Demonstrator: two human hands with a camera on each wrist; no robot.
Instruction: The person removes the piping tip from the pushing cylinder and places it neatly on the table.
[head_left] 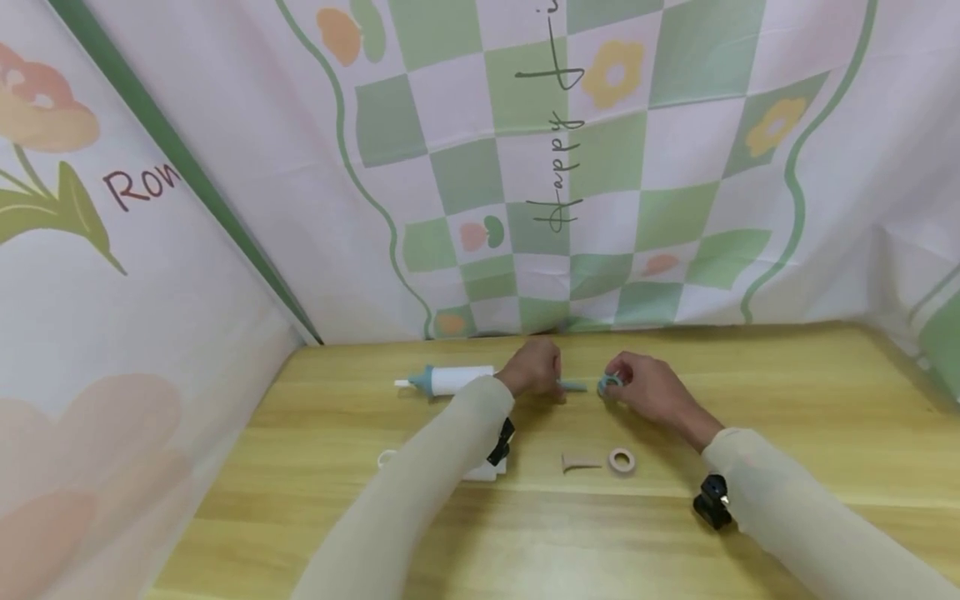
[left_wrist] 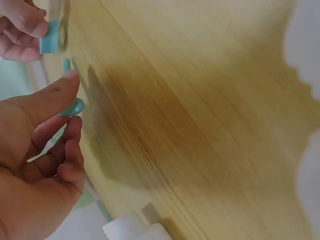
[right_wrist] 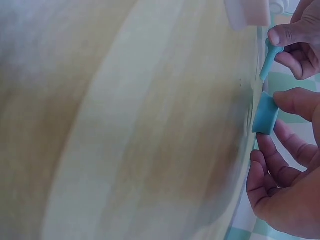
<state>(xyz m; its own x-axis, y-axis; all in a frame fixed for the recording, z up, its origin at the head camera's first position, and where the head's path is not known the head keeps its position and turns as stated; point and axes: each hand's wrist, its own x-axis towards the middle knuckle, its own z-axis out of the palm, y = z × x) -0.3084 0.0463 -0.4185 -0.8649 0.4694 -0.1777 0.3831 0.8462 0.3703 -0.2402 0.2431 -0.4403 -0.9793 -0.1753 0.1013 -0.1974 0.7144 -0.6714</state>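
Note:
My left hand (head_left: 534,367) pinches a small teal piece with a slim stem and a wider rounded end, between thumb and fingertips. In the left wrist view the stem (left_wrist: 66,65) sticks out past the thumb. Just to the right, my right hand (head_left: 654,387) pinches a short teal ring (head_left: 611,382) by its sides; its wall (right_wrist: 265,114) shows in the right wrist view. The two teal pieces are apart, the stem pointing towards the ring. Both hands are low over the back part of the wooden table (head_left: 712,358).
Left of my left hand lies a white tube (head_left: 453,380) with a teal cone end and white tip. Nearer me lie a pinkish stemmed piece (head_left: 581,462) and a pinkish ring (head_left: 622,462). White parts (head_left: 480,473) are partly hidden under my left forearm. A patterned cloth (head_left: 450,167) hangs behind the table.

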